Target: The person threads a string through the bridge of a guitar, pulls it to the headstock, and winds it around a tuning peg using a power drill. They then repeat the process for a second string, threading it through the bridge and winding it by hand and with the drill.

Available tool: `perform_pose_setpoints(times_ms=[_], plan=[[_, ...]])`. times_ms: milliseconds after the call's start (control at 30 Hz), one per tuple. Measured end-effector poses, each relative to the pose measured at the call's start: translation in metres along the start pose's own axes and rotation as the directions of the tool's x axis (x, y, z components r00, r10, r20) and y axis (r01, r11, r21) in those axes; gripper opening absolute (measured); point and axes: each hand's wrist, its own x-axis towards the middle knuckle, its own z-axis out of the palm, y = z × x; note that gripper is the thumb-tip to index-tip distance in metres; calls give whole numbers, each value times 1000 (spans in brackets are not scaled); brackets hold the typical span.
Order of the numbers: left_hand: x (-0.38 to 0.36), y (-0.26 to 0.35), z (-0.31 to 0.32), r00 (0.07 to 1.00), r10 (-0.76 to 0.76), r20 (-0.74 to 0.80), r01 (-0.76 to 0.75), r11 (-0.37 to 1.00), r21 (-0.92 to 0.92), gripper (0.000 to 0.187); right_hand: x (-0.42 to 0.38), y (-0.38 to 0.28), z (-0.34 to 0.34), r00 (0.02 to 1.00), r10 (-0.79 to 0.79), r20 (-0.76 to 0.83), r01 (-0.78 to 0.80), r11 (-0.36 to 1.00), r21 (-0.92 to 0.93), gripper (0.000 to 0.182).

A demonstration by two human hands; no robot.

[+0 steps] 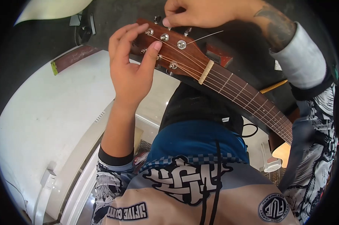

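Observation:
A brown guitar headstock (193, 56) with silver tuning posts points to the upper left. My left hand (133, 69) holds its far end, the thumb lying on the face near the posts and the fingers over the tip. Above the upper edge, my right hand (199, 13) is closed, with thumb and forefinger at a tuning peg (169, 27) that they largely cover. A loose string end (210, 36) sticks out from the post nearest the nut (206, 72). Several strings run over the nut along the fretted neck (248, 95), which slopes down to the right under my right sleeve.
Under the headstock is a dark work surface (113, 15). A reddish-brown block (74, 59) with a yellow-green end lies at the left, near a large white surface (38, 112). A red object (220, 56) sits behind the neck, beside a yellow rod (273, 86). A white power strip (47, 183) is lower left.

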Motion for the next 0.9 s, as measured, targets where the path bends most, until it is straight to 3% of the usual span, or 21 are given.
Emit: perform_pose_setpoints(times_ms=[67,167,233,333,433,500,567,600,667,767,900], plan=[[-2,-7,-1,989,149,-9,-148,983,105,30,-6,6,-1,995,-98,-19,99,995,27,30],[-3,0,4,977,205,-65,-196,973,121,25,-6,10,2,989,-141,-46,142,990,15,23],[-5,0,3,979,196,-49,-190,976,103,22,2,22,6,970,-234,-68,234,972,-5,19],[-3,3,3,989,136,-54,-132,989,64,18,4,26,6,971,-225,-85,229,972,44,16],[0,5,4,993,109,-42,-108,993,46,16,6,38,10,862,-470,-191,462,883,-88,14],[1,5,2,994,104,-26,-103,994,48,16,6,35,10,836,-501,-223,484,865,-131,18],[3,7,3,994,108,-19,-107,993,55,16,1,26,0,926,-344,-154,336,939,-75,26],[4,7,3,994,109,-14,-109,993,52,16,-6,10,-13,986,-155,-54,154,988,-17,31],[3,8,3,994,110,-7,-109,993,50,15,-9,1,-20,999,24,46,-24,1000,-1,40],[2,12,2,997,71,37,-74,995,72,14,-5,4,-12,999,-37,16,38,999,-14,45],[5,10,5,998,67,-5,-67,997,48,14,3,22,-5,973,-222,-62,225,973,50,31]])
